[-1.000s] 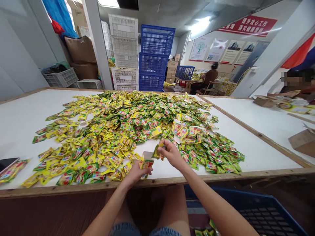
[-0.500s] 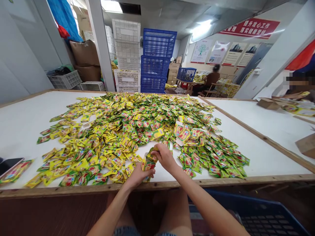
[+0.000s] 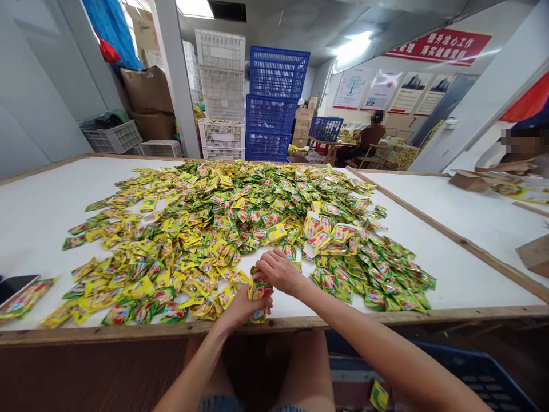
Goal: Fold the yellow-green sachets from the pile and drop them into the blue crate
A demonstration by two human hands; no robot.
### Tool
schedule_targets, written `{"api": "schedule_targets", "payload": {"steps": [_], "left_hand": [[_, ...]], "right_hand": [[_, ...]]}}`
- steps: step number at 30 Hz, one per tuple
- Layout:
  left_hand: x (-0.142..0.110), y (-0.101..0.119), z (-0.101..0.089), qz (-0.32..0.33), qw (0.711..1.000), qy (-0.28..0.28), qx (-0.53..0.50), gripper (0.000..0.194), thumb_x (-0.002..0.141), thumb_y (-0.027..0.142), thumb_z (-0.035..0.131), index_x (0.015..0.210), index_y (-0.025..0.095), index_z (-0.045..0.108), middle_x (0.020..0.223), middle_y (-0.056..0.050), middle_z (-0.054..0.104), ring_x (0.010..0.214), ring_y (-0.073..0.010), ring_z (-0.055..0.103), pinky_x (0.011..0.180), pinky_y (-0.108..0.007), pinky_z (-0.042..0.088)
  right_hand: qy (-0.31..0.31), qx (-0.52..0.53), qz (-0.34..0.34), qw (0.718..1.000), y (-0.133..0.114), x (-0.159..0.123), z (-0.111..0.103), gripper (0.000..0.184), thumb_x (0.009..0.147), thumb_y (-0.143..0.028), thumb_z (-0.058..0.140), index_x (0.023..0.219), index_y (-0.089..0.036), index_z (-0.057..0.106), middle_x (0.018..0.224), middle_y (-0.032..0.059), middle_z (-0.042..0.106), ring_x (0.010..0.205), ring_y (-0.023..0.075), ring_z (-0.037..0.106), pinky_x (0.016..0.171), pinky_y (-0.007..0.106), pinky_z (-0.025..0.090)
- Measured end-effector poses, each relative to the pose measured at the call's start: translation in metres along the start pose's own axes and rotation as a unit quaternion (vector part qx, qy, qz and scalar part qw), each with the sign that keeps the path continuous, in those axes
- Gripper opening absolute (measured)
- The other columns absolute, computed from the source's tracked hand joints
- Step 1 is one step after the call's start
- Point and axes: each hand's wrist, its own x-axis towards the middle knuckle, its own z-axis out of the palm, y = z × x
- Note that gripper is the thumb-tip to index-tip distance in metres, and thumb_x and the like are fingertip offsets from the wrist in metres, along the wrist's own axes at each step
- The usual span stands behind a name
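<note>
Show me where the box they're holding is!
Low centre in the head view, the box is in the left hand, the right hand at its top.

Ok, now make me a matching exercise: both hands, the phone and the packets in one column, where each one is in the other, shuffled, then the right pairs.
Column one
1. left hand
2. right hand
3. phone
4. packets

Column two
A. heaped across the middle of the table
B. fingers at the top of the small box
C. lying at the far left, near the front edge
D. gripping the small box lower down

Right pairs: 1-D, 2-B, 3-C, 4-A
</note>
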Motion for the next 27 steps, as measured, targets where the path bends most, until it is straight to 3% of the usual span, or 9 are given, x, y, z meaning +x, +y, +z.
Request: {"api": "schedule_targets", "payload": {"steps": [4, 6, 9, 17, 21, 27], "left_hand": [[0.003, -0.002, -0.003, 0.024, 0.999, -0.006, 0.031, 0.028, 0.061, 0.035, 0.073, 0.07, 0.012, 0.06, 0.06, -0.003, 0.065, 0.053, -0.0151, 0.06, 0.055, -0.026, 0.046], [0.005, -0.001, -0.004, 0.029, 0.999, -0.001, 0.037, 0.029, 0.06, 0.036, 0.073, 0.069, 0.012, 0.06, 0.059, -0.003, 0.064, 0.052, -0.0144, 0.059, 0.054, -0.025, 0.045], [0.008, 0.002, -0.003, 0.022, 0.998, -0.014, 0.056, 0.029, 0.06, 0.035, 0.074, 0.07, 0.013, 0.059, 0.06, -0.002, 0.064, 0.052, -0.014, 0.059, 0.053, -0.024, 0.045], [0.006, 0.007, -0.005, 0.016, 0.996, -0.01, 0.089, 0.028, 0.059, 0.036, 0.074, 0.069, 0.013, 0.059, 0.06, -0.003, 0.065, 0.054, -0.0153, 0.059, 0.054, -0.025, 0.044], [0.006, 0.006, -0.006, 0.042, 0.994, -0.033, 0.094, 0.028, 0.061, 0.037, 0.073, 0.07, 0.012, 0.062, 0.061, -0.004, 0.064, 0.056, -0.015, 0.058, 0.055, -0.025, 0.043], [0.014, 0.004, -0.002, 0.068, 0.994, 0.001, 0.087, 0.032, 0.058, 0.036, 0.074, 0.078, 0.015, 0.063, 0.064, 0.002, 0.061, 0.058, -0.0135, 0.052, 0.056, -0.022, 0.039]], "right_hand": [[-0.024, 0.074, 0.036, 0.996, -0.004, -0.006, -0.017, 0.029, 0.083, -0.042, 0.052, 0.095, -0.016, 0.053, 0.085, 0.0073, 0.055, 0.082, 0.0201, 0.047, 0.077, 0.034, 0.034], [-0.037, 0.139, 0.088, 0.986, -0.004, -0.01, -0.027, 0.032, 0.08, -0.035, 0.059, 0.104, -0.016, 0.05, 0.092, 0.0072, 0.055, 0.085, 0.0193, 0.048, 0.078, 0.032, 0.036], [-0.061, 0.202, 0.142, 0.967, 0.0, -0.013, -0.035, 0.025, 0.078, -0.02, 0.061, 0.1, -0.017, 0.051, 0.089, 0.0042, 0.055, 0.082, 0.0165, 0.05, 0.074, 0.027, 0.038], [-0.073, 0.063, 0.07, 0.993, -0.005, -0.009, -0.028, 0.006, 0.081, -0.016, 0.056, 0.086, -0.016, 0.059, 0.084, 0.0071, 0.053, 0.08, 0.0195, 0.044, 0.074, 0.034, 0.035], [-0.059, 0.119, 0.112, 0.985, -0.007, -0.01, -0.028, 0.008, 0.079, -0.026, 0.062, 0.078, -0.018, 0.065, 0.083, 0.0046, 0.051, 0.083, 0.0185, 0.043, 0.071, 0.031, 0.035], [-0.026, 0.094, 0.157, 0.983, -0.009, -0.006, -0.029, 0.025, 0.08, -0.036, 0.059, 0.063, -0.019, 0.066, 0.086, 0.0054, 0.051, 0.087, 0.0198, 0.04, 0.077, 0.036, 0.034]]}}
